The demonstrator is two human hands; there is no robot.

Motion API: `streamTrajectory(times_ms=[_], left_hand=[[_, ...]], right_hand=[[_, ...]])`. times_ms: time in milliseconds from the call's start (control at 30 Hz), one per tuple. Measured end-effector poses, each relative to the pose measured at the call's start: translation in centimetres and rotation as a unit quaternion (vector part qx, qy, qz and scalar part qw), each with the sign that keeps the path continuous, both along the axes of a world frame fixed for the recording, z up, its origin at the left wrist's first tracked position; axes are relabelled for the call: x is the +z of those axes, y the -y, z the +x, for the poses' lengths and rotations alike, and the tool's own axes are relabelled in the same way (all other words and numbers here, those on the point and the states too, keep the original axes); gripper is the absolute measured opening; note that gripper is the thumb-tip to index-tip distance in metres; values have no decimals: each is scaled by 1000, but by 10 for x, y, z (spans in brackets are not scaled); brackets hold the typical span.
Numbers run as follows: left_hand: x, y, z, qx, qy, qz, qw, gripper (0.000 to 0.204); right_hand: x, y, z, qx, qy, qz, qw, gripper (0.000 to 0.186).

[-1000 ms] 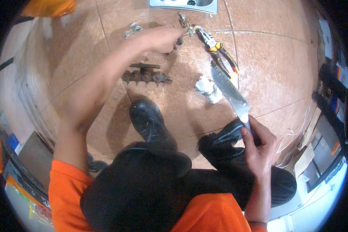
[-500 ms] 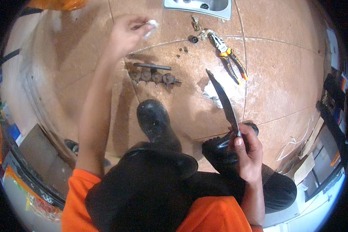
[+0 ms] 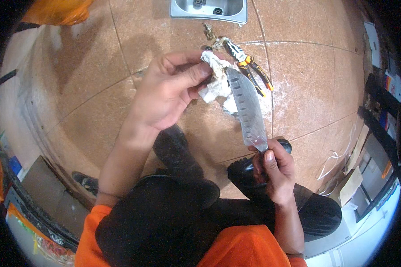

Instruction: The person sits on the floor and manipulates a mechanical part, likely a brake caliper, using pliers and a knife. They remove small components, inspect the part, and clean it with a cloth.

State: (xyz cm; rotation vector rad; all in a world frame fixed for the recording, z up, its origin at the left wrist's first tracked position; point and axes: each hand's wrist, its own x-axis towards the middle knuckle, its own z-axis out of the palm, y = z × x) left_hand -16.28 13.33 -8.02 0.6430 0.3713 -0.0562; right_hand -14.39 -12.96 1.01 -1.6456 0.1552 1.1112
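Note:
My right hand (image 3: 275,169) grips a knife (image 3: 247,104) by its handle end, the blade slanting up and away with a row of oval dimples showing. My left hand (image 3: 173,84) pinches a crumpled, brown-stained white tissue (image 3: 217,82) between thumb and fingers. The tissue is at the tip of the blade; whether it touches the metal I cannot tell. Just beyond the blade lie pliers (image 3: 249,66) with black, yellow and orange handles, their jaws by a scrap of dirty tissue (image 3: 220,42). Another white tissue (image 3: 229,105) shows on the floor behind the knife.
A metal pan (image 3: 229,17) with small dark parts inside stands at the far edge. My black boots (image 3: 178,147) are on the tiled floor (image 3: 314,84). A white cord (image 3: 336,158) and cardboard (image 3: 349,193) lie at the right, an orange bag (image 3: 60,11) at far left.
My left hand has come nearer and to the right with the tissue, up to the knife's tip. The blade has turned to show its flat side. The dark valve-like part is now hidden.

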Motion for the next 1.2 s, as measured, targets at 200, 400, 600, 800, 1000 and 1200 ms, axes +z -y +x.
streamTrajectory(times_ms=[200, 400, 600, 800, 1000, 1200], left_hand=[[3, 6, 7, -3, 55, -11, 998, 29], [5, 10, 7, 11, 23, -11, 1000, 29], [0, 4, 7, 42, 12, -36, 998, 29], [4, 12, 7, 55, -28, -53, 997, 34], [17, 13, 6, 15, -18, -97, 995, 43], [22, 16, 5, -11, 2, 2, 1000, 40]], right_hand=[[1, 2, 4, 5, -57, -12, 998, 36], [-1, 0, 0, -15, -50, -13, 999, 35], [2, 7, -3, -16, -8, -11, 1000, 35], [6, 1, -3, 15, 13, 3, 1000, 35], [-1, -1, -1, 11, 17, -40, 999, 34], [-2, 3, 3, 24, -9, -47, 999, 35]])
